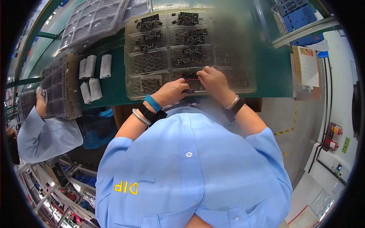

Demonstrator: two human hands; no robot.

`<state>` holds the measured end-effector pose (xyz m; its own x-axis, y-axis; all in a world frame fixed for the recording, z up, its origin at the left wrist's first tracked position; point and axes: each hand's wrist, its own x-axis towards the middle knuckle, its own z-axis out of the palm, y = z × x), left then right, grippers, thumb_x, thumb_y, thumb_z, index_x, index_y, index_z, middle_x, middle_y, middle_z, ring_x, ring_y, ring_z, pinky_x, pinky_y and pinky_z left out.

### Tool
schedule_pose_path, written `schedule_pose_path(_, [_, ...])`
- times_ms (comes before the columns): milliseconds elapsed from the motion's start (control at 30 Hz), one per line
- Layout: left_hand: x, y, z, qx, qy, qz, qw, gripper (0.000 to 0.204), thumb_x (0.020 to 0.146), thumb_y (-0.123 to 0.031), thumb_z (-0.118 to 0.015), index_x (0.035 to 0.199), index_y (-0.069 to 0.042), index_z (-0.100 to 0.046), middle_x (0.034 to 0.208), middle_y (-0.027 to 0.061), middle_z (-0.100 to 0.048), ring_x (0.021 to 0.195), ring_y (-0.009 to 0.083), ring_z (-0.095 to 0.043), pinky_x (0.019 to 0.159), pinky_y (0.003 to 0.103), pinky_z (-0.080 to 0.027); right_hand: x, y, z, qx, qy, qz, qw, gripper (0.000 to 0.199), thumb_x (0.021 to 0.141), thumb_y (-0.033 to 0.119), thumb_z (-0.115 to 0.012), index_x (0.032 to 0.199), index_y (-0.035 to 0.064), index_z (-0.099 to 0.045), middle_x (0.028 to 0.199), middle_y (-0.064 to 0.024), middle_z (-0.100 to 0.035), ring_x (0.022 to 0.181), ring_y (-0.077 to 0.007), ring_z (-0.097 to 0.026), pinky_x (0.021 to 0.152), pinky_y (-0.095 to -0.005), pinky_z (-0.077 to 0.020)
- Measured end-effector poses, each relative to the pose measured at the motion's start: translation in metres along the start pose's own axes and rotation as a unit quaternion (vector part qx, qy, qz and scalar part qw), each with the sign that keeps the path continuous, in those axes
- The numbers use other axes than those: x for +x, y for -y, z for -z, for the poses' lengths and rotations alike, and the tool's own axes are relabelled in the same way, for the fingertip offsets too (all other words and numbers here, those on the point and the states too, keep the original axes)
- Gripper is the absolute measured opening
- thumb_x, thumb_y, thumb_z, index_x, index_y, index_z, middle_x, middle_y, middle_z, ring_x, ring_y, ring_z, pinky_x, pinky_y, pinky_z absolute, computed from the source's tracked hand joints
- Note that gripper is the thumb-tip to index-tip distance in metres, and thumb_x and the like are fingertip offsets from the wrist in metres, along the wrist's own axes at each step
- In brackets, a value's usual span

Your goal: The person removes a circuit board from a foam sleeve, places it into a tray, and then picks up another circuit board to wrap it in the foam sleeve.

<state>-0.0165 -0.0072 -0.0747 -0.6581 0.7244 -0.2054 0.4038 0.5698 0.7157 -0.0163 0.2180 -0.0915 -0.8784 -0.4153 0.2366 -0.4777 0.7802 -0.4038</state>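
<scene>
My left hand (172, 92) is closed at the near edge of a clear plastic compartment tray (169, 57). Its fingertips pinch a small dark circuit board (189, 91), partly hidden by the fingers. Just right of it, my right hand (215, 83) has its thumb and fingers pressed together over the tray's near row. What those fingers hold, if anything, is too small to make out. A thin red wire shows between the two hands. Black circuit boards (190, 37) with fine wires lie in several compartments. The tray's right side is blurred.
White wrapped bundles (90, 66) lie on the green table (114, 89) to the left, beside a stack of compartment trays (62, 85). A co-worker's hand (41, 99) touches that stack. More clear trays (93, 24) lie far left. Blue crates (300, 19) and a calendar (307, 67) are at right.
</scene>
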Motion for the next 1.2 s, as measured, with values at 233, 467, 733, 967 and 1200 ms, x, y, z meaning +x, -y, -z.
schedule_pose_path(233, [-0.004,0.000,-0.006,-0.025,-0.014,-0.019,0.999,0.023,0.082,-0.007,-0.065,0.104,0.000,-0.062,0.096,0.0134,-0.059,0.087,0.0318,-0.062,0.077,0.037,-0.052,0.005,0.004,0.001,-0.071,0.038,-0.044,0.996,0.036,0.081,0.023,-0.068,0.112,0.0082,-0.060,0.098,-0.0067,-0.056,0.089,-0.0246,-0.057,0.071,-0.0375,-0.0480])
schedule_pose_path(467, [-0.026,0.000,0.002,-0.100,-0.033,0.038,0.994,0.024,0.084,-0.007,-0.064,0.107,0.000,-0.063,0.098,0.0144,-0.064,0.091,0.0299,-0.063,0.081,0.036,-0.051,0.000,0.009,-0.016,-0.123,0.044,-0.027,0.991,0.035,0.077,0.025,-0.072,0.107,0.0120,-0.059,0.098,-0.0046,-0.054,0.094,-0.0229,-0.054,0.076,-0.0354,-0.0434])
schedule_pose_path(733, [-0.043,-0.003,0.002,-0.214,-0.020,0.148,0.965,0.025,0.087,-0.009,-0.063,0.110,0.000,-0.062,0.098,0.0134,-0.064,0.088,0.0220,-0.065,0.078,0.032,-0.052,0.006,0.002,-0.008,-0.084,0.041,0.061,0.994,0.018,0.078,0.016,-0.063,0.096,0.0143,-0.060,0.094,-0.0037,-0.051,0.089,-0.0208,-0.051,0.076,-0.0347,-0.0400])
schedule_pose_path(967, [-0.030,-0.008,-0.002,-0.193,-0.011,0.104,0.976,0.027,0.088,-0.007,-0.062,0.114,0.001,-0.060,0.097,0.0130,-0.064,0.087,0.0201,-0.066,0.076,0.031,-0.053,-0.004,-0.002,-0.008,-0.139,0.027,0.100,0.985,0.018,0.078,0.017,-0.063,0.096,0.0132,-0.063,0.092,-0.0012,-0.054,0.089,-0.0195,-0.052,0.076,-0.0350,-0.0396])
schedule_pose_path(1200, [-0.021,-0.012,-0.004,-0.197,0.009,0.108,0.974,0.029,0.089,-0.006,-0.060,0.117,0.001,-0.058,0.098,0.0129,-0.064,0.088,0.0197,-0.066,0.077,0.031,-0.053,-0.018,-0.002,-0.003,-0.080,0.009,0.090,0.993,0.020,0.079,0.021,-0.064,0.098,0.0144,-0.062,0.093,-0.0012,-0.054,0.089,-0.0188,-0.052,0.078,-0.0344,-0.0388])
